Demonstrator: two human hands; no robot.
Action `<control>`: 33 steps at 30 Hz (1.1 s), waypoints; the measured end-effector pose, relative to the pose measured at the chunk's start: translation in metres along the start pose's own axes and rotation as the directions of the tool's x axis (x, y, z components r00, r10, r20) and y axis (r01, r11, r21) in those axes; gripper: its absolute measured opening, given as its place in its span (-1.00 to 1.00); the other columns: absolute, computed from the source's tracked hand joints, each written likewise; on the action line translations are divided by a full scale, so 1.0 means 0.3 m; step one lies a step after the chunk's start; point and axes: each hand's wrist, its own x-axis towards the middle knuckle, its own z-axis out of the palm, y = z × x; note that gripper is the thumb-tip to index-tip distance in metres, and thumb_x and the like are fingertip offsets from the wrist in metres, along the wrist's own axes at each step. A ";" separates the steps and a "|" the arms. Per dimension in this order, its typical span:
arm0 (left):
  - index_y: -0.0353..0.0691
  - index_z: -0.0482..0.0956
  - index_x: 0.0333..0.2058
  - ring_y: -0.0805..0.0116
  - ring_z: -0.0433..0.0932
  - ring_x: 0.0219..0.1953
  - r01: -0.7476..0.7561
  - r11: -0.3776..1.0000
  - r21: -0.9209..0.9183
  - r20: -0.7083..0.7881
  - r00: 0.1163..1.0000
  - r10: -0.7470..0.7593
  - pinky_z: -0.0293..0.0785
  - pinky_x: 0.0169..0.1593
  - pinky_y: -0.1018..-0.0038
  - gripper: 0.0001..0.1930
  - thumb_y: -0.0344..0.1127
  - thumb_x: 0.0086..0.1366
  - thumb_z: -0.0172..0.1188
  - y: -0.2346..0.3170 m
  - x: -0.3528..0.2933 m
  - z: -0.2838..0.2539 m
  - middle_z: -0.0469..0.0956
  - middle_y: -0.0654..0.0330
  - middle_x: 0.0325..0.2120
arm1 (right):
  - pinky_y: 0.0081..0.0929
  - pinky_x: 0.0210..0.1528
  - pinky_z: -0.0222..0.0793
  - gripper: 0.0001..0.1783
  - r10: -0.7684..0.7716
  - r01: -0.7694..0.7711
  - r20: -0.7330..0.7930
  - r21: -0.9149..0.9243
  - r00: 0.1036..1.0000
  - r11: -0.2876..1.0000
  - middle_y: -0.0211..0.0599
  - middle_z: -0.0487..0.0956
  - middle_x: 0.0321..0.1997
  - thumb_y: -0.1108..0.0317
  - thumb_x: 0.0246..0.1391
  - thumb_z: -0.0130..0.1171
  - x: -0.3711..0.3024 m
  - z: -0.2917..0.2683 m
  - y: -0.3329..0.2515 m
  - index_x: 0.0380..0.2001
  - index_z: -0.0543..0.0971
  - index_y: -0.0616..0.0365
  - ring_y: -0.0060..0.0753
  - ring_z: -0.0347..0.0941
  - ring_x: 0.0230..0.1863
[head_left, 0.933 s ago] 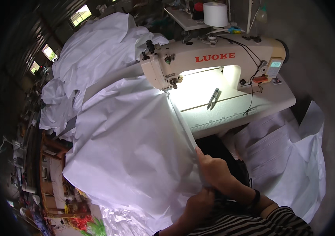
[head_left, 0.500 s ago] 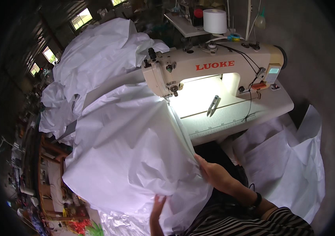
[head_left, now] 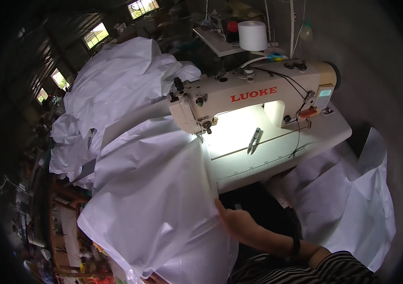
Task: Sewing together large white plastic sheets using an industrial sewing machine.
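A large white sheet [head_left: 149, 203], smooth and slightly shiny, hangs over the front of a cream sewing machine [head_left: 253, 90]. Its right edge runs up beneath the needle area, where the lamp glows. My right hand [head_left: 237, 220] is closed on that edge, below the table's front, thumb uppermost. Down at the lower rim of the picture, only a small part of my left hand [head_left: 155, 279] shows, its fingers closed at the sheet's lower edge. Thread snips [head_left: 254, 140] lie on the machine bed, right of the needle.
More white sheeting [head_left: 111, 80] is heaped behind and left of the machine. Another white piece [head_left: 348, 203] hangs at the right, beside the wall. A white thread cone [head_left: 252, 36] stands behind the machine head. Wooden framing [head_left: 64, 236] stands low at the left.
My right hand has moved left and a little down with the sheet's edge. My left hand has gone down and left, mostly out of the picture. The view has shifted slightly.
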 end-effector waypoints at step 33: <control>-0.23 0.28 0.18 -0.11 0.39 0.13 -0.728 0.675 -0.116 0.993 -0.071 0.094 0.44 0.09 0.15 -0.26 -0.16 0.05 0.41 0.417 -0.331 0.293 0.32 -0.07 0.15 | -0.29 -0.07 0.45 -0.66 -0.247 0.086 0.069 0.818 0.967 0.569 0.01 0.59 -0.20 0.25 0.13 0.17 -0.129 0.111 0.077 -0.10 0.52 0.26 -0.09 0.57 -0.18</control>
